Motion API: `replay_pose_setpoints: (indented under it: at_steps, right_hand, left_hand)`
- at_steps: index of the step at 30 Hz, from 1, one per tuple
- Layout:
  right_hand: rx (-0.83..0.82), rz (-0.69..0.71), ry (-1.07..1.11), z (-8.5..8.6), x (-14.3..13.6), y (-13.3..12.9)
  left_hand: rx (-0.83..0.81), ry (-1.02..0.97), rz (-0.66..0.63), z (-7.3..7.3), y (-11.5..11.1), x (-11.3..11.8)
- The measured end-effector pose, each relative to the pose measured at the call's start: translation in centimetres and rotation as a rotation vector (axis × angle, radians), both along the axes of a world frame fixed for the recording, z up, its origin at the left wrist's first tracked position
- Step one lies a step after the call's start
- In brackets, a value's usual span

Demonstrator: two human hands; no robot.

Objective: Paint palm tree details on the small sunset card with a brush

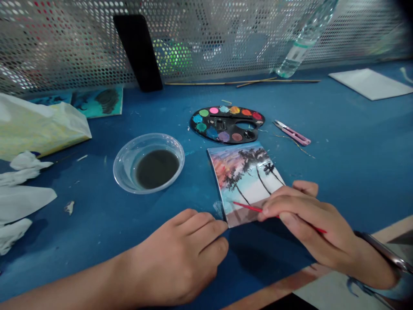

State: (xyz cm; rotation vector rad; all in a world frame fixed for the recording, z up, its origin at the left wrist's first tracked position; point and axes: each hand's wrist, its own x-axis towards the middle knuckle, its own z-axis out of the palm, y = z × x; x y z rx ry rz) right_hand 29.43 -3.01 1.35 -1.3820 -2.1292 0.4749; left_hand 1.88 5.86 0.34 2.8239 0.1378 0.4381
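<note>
Two bare hands are near the front edge of the surface point(355, 150). The left hand point(190, 254), fingers curled, touches the lower left corner of a small painting point(238, 172); I can't tell whether it grips it. The right hand point(309, 219) pinches a red brush point(247, 206), tip at the painting's lower left part. Dark palm trees fill the painting, which lies flat, back from the front edge. Off left are crumpled white tissues point(29, 168), then a clear bowl point(123, 165) of dark liquid. Behind the painting sits a black palette point(229, 125), pink-handled snips point(294, 133) to its right. Along the far edge stand a black phone point(138, 51) and a clear bottle point(298, 51), with thin sticks point(206, 83) between, before a perforated screen point(209, 26)
</note>
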Motion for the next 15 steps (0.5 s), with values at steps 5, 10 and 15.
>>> replay_pose_setpoints:
  at_steps: [5, 10, 15]
  right_hand:
    - [0.023, 0.003, 0.002, 0.06, -0.05, -0.09]
    - [0.042, 0.051, -0.038, 0.02, -0.20, -0.07]
    - [0.046, -0.012, -0.035, -0.18, -0.28, -0.07]
  left_hand:
    - [0.005, -0.011, 0.005, -0.13, -0.01, -0.06]
    - [0.019, -0.018, 0.008, -0.23, 0.04, 0.02]
    - [0.043, -0.015, 0.017, -0.23, -0.14, 0.07]
